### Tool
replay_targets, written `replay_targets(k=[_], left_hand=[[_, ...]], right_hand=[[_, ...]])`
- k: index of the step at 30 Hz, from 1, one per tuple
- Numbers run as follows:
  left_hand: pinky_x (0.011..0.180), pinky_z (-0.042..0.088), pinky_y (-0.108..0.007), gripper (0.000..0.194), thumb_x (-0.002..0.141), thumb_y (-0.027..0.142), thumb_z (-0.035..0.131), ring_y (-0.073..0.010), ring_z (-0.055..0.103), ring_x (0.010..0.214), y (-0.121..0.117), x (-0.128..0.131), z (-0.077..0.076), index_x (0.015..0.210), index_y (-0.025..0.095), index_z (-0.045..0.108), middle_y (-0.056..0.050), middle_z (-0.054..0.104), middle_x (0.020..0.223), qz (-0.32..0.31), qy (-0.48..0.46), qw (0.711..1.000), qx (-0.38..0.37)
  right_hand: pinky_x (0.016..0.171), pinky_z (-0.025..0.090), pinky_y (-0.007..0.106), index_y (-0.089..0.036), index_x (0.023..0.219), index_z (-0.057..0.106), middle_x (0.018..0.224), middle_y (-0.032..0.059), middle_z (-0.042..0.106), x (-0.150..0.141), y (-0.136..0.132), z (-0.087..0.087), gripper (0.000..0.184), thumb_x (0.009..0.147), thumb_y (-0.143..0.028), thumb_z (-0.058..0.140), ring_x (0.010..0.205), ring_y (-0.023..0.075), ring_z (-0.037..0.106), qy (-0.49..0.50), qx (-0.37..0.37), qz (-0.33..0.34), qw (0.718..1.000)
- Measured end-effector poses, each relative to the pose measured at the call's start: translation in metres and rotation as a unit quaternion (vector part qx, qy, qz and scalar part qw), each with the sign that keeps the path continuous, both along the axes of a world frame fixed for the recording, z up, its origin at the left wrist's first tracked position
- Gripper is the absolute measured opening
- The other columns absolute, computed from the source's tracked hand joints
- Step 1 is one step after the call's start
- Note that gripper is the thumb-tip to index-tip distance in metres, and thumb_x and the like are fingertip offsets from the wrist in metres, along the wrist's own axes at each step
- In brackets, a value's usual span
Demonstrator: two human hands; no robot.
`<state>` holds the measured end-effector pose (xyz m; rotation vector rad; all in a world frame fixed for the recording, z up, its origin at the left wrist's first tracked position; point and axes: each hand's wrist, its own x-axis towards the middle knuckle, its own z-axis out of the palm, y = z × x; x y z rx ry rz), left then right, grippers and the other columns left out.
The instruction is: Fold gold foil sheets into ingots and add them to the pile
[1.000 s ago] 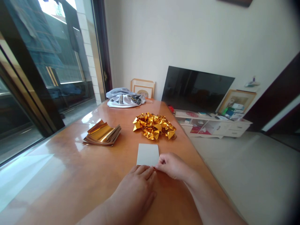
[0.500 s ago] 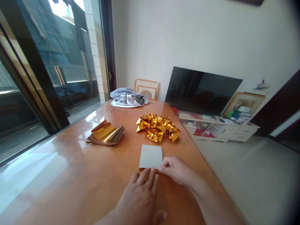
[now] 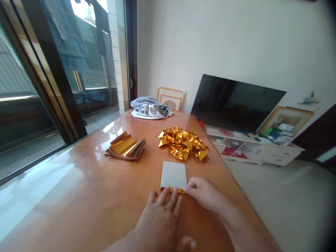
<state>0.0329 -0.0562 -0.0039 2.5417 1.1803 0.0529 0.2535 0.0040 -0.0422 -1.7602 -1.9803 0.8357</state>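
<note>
A sheet of foil paper (image 3: pixel 173 175) lies on the wooden table in front of me, its pale grey side up. Along its near edge runs a narrow folded strip showing gold. My left hand (image 3: pixel 161 218) is palm down with its fingers stretched and slightly spread, the fingertips touching that strip. At the near right corner, my right hand (image 3: pixel 203 192) has thumb and curled forefinger closed on the sheet's edge. Beyond the sheet sits a heap of folded gold foil pieces (image 3: pixel 183 143). To the left is a stack of gold foil sheets (image 3: pixel 126 147), the top ones curling up.
The glossy wooden table (image 3: pixel 105 196) stretches away from me. Bundled grey cloth (image 3: pixel 149 107) rests at its far end, near leaning picture frames (image 3: pixel 170 98). On the right stand a television (image 3: pixel 236 105) and a low white cabinet (image 3: pixel 262 152). A glass sliding door (image 3: pixel 31 101) borders the left.
The view has turned a little left, so everything sits further right. My left fingers have spread slightly and drawn back, and more of the gold strip shows. My right hand keeps its pinch at the corner.
</note>
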Motion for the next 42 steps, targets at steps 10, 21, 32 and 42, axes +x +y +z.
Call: replay_targets(k=[10, 21, 32, 42], left_hand=[[0.108, 0.025, -0.077, 0.088, 0.086, 0.08, 0.036, -0.0489, 0.027, 0.146, -0.001, -0.003, 0.004, 0.153, 0.024, 0.041, -0.016, 0.036, 0.16, 0.011, -0.022, 1.0, 0.002], [0.112, 0.021, -0.075, 0.082, 0.087, 0.078, 0.04, -0.0468, 0.024, 0.148, 0.0, -0.004, 0.011, 0.153, 0.028, 0.042, -0.015, 0.036, 0.16, 0.013, -0.023, 1.0, -0.009], [0.11, 0.035, -0.06, 0.053, 0.091, 0.057, 0.051, -0.038, 0.042, 0.139, 0.003, -0.006, 0.01, 0.137, 0.031, 0.056, -0.008, 0.048, 0.154, 0.035, -0.098, 0.992, 0.068], [0.082, 0.048, -0.034, 0.027, 0.085, 0.021, 0.052, -0.0239, 0.063, 0.098, 0.061, -0.032, -0.004, 0.11, 0.023, 0.062, -0.004, 0.071, 0.099, 0.211, -0.193, 0.958, 0.016]], right_hand=[[0.049, 0.024, 0.024, -0.019, 0.068, 0.059, 0.062, -0.0019, 0.061, -0.004, -0.001, 0.004, 0.034, 0.086, -0.047, 0.06, 0.057, 0.0112, 0.048, -0.017, 0.008, -0.015, 1.0], [0.049, 0.023, 0.024, -0.019, 0.069, 0.059, 0.063, -0.0011, 0.063, -0.006, -0.001, 0.005, 0.032, 0.087, -0.045, 0.06, 0.056, 0.0111, 0.048, -0.036, 0.025, -0.011, 0.999], [0.05, 0.023, 0.024, -0.019, 0.071, 0.061, 0.062, -0.0015, 0.063, -0.007, -0.002, 0.004, 0.034, 0.087, -0.048, 0.06, 0.057, 0.0118, 0.049, -0.036, 0.028, -0.016, 0.999], [0.049, 0.023, 0.023, -0.019, 0.073, 0.061, 0.064, -0.0027, 0.061, -0.005, -0.002, 0.008, 0.031, 0.086, -0.047, 0.061, 0.056, 0.0111, 0.048, -0.019, -0.003, -0.014, 1.0]])
